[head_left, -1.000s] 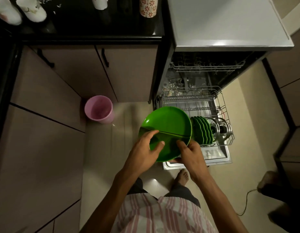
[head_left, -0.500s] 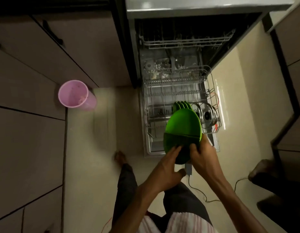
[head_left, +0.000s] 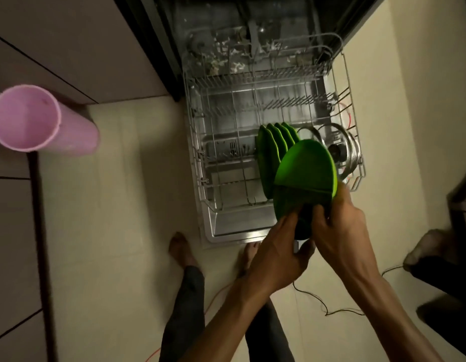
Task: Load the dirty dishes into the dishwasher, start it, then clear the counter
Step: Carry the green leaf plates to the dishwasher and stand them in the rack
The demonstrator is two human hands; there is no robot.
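Both hands, the left hand [head_left: 276, 246] and right hand [head_left: 339, 223], grip a green plate [head_left: 305, 173] by its near rim above the rack's [head_left: 197, 158] front right corner; it looks light, stiff, possibly slippery.

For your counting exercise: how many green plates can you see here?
5: four green plates stand on edge in the lower rack; one held plate is above them. More may be hidden behind it.

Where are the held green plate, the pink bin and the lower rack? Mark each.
held green plate [head_left: 305, 165], head view, its bright upper face.
pink bin [head_left: 22, 118], head view, its inside.
lower rack [head_left: 194, 142], head view, left wire wall.
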